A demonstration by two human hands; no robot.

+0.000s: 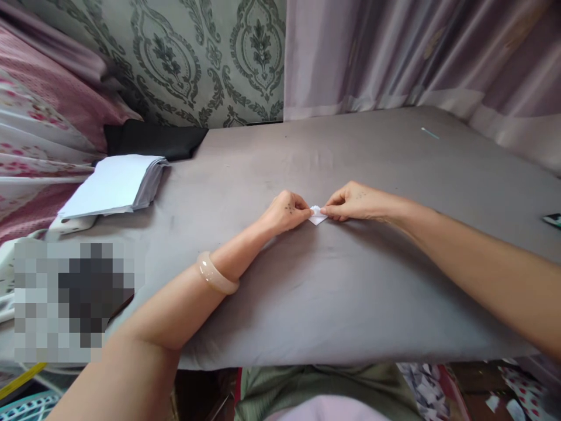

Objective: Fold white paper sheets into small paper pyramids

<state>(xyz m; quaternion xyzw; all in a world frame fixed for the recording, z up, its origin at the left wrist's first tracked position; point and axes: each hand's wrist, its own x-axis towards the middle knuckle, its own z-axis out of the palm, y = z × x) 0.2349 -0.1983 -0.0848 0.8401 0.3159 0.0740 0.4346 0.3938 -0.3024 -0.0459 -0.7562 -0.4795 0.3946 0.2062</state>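
Observation:
A small piece of folded white paper (317, 217) lies at the middle of the grey cloth-covered surface, its lower corner pointing toward me. My left hand (289, 210) pinches its left side between thumb and fingers. On the opposite side, my right hand (346, 203) grips the right edge, thumb on top. Both hands rest low on the cloth, with the fingertips close together. Fingers cover the paper's side corners, so its full shape is partly hidden. A pale bangle (214, 275) circles my left wrist.
A stack of white paper sheets (111, 184) sits at the left, by a folded black cloth (153, 139). Curtains (350, 52) hang behind. A thin light stick (430, 133) lies far right, and a dark phone-like object (552, 220) at the right edge. Part of the left is blurred out.

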